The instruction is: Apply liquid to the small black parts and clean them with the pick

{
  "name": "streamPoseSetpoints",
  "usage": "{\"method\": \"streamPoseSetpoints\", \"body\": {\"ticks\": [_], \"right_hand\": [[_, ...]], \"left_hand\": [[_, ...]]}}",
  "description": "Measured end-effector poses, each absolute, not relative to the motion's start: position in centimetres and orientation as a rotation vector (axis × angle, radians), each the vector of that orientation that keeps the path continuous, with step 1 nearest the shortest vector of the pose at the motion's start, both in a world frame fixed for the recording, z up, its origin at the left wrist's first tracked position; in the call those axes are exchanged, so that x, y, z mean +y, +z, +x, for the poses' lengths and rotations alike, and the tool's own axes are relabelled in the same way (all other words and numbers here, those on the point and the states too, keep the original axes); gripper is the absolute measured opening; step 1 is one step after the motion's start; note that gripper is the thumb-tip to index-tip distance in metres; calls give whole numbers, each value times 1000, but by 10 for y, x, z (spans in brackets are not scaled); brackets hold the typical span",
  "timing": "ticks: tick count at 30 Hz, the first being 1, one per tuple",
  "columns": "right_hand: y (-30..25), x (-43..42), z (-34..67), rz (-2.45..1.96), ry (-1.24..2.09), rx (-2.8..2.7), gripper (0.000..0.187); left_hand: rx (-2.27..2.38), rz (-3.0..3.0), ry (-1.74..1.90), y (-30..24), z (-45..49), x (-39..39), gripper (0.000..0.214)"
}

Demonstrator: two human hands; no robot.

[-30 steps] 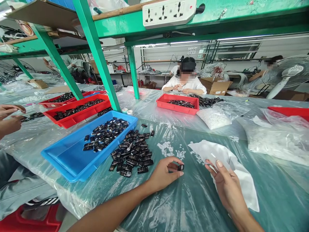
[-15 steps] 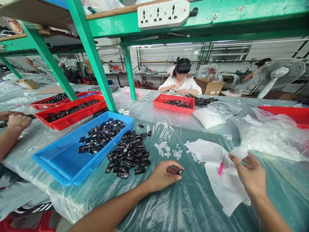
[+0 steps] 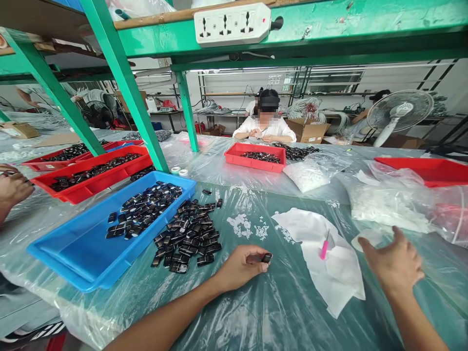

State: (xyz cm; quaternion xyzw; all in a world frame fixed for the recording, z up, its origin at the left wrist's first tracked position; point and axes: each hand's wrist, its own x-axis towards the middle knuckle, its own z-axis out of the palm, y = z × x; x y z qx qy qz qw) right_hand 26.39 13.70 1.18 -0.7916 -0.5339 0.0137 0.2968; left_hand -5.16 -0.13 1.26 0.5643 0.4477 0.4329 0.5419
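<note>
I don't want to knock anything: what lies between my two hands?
In the head view, a white sheet with a pink-handled tool on it lies between your left hand and right hand.

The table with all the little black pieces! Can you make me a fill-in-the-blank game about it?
1. The person's ____ hand holds one small black piece.
2. The tray right beside the loose pile of black pieces is ____.
3. The thin tool lying on the white sheet has a ____ handle.
4. The white power strip is on a ____ beam.

Missing words: left; blue; pink; green.
</note>
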Motion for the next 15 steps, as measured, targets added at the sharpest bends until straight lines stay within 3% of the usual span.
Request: {"method": "streamPoseSetpoints", "body": {"ticks": [3, 6, 10, 15], "right_hand": [[21, 126, 254, -1819, -96, -1647, 53], [15, 123, 245, -1624, 60, -2098, 25], [1, 126, 236, -1514, 57, -2453, 24], [-5, 132, 234, -1417, 84, -2509, 21]], "left_hand": [[1054, 1313, 1037, 11, -50, -1, 30], [1095, 1349, 1037, 12, -50, -1, 31], [1139, 1450, 1001, 17, -51, -3, 30], [1136, 1496, 971, 17, -53, -4, 28]]}}
